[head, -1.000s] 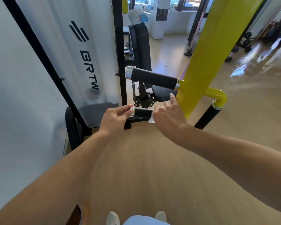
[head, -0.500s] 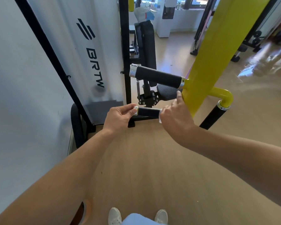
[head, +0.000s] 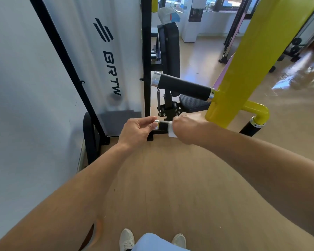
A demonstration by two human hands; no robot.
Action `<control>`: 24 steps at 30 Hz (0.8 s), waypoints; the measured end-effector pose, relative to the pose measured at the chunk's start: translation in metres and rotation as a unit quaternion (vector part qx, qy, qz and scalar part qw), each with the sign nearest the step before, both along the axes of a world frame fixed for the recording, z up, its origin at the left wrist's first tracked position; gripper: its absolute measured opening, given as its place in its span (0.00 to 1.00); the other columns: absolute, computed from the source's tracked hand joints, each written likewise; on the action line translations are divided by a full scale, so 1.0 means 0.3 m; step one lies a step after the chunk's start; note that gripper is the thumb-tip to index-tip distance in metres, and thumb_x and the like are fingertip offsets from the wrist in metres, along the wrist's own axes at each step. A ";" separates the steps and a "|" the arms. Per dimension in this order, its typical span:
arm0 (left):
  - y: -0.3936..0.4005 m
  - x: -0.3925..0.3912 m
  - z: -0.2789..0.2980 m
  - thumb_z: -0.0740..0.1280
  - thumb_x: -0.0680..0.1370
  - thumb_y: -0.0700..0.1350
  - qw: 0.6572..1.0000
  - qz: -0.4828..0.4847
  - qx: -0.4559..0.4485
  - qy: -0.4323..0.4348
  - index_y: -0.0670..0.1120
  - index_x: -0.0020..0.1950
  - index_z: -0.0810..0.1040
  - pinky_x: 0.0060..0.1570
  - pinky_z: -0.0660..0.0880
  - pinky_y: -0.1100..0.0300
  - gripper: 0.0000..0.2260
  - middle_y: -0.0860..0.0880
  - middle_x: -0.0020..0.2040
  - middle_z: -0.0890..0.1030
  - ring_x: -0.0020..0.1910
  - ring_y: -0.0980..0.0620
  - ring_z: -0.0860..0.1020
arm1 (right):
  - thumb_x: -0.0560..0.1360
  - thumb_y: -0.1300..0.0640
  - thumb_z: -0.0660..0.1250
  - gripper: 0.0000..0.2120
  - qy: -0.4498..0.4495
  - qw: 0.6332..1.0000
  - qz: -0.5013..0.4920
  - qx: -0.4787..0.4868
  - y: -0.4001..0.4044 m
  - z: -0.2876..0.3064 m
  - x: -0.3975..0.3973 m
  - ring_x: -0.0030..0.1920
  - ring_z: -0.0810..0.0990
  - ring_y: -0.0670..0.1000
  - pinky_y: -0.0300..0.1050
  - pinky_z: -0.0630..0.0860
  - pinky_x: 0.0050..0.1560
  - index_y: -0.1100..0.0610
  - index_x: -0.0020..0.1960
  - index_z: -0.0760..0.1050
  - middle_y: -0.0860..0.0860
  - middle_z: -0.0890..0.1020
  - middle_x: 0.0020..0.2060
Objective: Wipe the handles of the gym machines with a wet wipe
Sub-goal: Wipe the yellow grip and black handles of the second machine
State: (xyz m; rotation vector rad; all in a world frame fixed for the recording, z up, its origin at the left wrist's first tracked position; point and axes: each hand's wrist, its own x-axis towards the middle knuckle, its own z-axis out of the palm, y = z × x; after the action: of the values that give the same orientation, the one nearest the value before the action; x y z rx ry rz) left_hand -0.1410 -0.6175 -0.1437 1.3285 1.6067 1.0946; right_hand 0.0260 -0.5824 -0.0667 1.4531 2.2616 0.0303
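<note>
Wiping is under way on the small lower handle [head: 163, 125], a short black grip with a silver end cap, low near the machine's base and just below the long upper handle [head: 184, 87]. The right hand [head: 186, 128] is curled around it with the white wet wipe [head: 171, 131] underneath, while the left hand [head: 138, 130] pinches the cap end. Being soft, limp and probably slippery, the wipe is best wrapped fully round the stiff, fixed grip.

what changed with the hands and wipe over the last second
The right hand slid the wet wipe along the lower handle toward its capped end, its index finger curling in. The left hand still pinches that end; the upper handle is unchanged.
</note>
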 end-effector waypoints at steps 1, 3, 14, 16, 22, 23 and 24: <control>-0.002 0.003 0.001 0.72 0.78 0.49 1.000 0.002 -0.001 -0.005 0.51 0.62 0.84 0.55 0.74 0.71 0.13 0.54 0.57 0.86 0.56 0.59 0.82 | 0.80 0.57 0.61 0.11 -0.037 0.999 -0.003 0.037 -0.009 0.006 0.010 0.50 0.78 0.54 0.48 0.73 0.54 0.57 0.61 0.74 0.53 0.79 0.49; -0.003 0.010 0.000 0.72 0.78 0.49 1.000 0.007 0.001 -0.019 0.50 0.62 0.83 0.52 0.71 0.75 0.13 0.53 0.57 0.85 0.57 0.58 0.81 | 0.80 0.57 0.56 0.13 -0.122 0.984 0.038 0.127 -0.034 -0.030 0.034 0.55 0.79 0.60 0.58 0.67 0.66 0.58 0.61 0.75 0.56 0.81 0.52; -0.006 0.013 -0.002 0.72 0.78 0.50 1.000 0.019 0.006 -0.016 0.53 0.62 0.84 0.51 0.73 0.77 0.12 0.57 0.54 0.86 0.55 0.64 0.82 | 0.79 0.60 0.57 0.12 0.143 0.981 0.005 0.131 -0.027 -0.163 0.019 0.52 0.76 0.57 0.50 0.69 0.55 0.59 0.62 0.68 0.57 0.78 0.53; -0.011 0.005 -0.005 0.72 0.78 0.50 1.000 0.013 0.006 -0.012 0.52 0.62 0.84 0.54 0.75 0.74 0.13 0.57 0.55 0.86 0.55 0.64 0.82 | 0.79 0.61 0.59 0.14 0.193 0.978 0.021 0.081 -0.021 -0.149 -0.016 0.54 0.75 0.57 0.50 0.70 0.54 0.60 0.64 0.67 0.57 0.77 0.55; -0.013 0.001 -0.011 0.71 0.79 0.52 1.000 -0.004 0.018 0.001 0.53 0.63 0.83 0.62 0.77 0.61 0.13 0.57 0.57 0.86 0.58 0.61 0.82 | 0.80 0.59 0.57 0.14 0.189 0.976 0.060 0.089 -0.008 -0.149 -0.083 0.56 0.76 0.58 0.53 0.70 0.60 0.60 0.64 0.68 0.57 0.78 0.56; -0.009 0.002 -0.009 0.71 0.78 0.52 1.000 0.001 0.018 0.005 0.53 0.63 0.83 0.62 0.77 0.61 0.14 0.57 0.57 0.86 0.58 0.61 0.82 | 0.80 0.59 0.57 0.14 0.142 0.980 0.072 0.117 -0.011 -0.147 -0.065 0.55 0.77 0.58 0.55 0.68 0.62 0.60 0.64 0.67 0.57 0.78 0.56; -0.005 0.002 -0.007 0.71 0.78 0.52 1.000 0.003 0.018 0.013 0.53 0.63 0.83 0.62 0.77 0.60 0.14 0.56 0.57 0.86 0.58 0.60 0.82 | 0.80 0.59 0.56 0.14 0.082 0.984 0.072 0.141 -0.017 -0.140 -0.040 0.55 0.77 0.59 0.59 0.65 0.66 0.60 0.64 0.67 0.58 0.79 0.55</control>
State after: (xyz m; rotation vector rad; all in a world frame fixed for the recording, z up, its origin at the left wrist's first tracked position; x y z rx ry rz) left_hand -0.1404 -0.6190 -0.1459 1.3670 1.6187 1.1184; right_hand 0.0139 -0.5874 -0.1087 1.4717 2.5782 0.2966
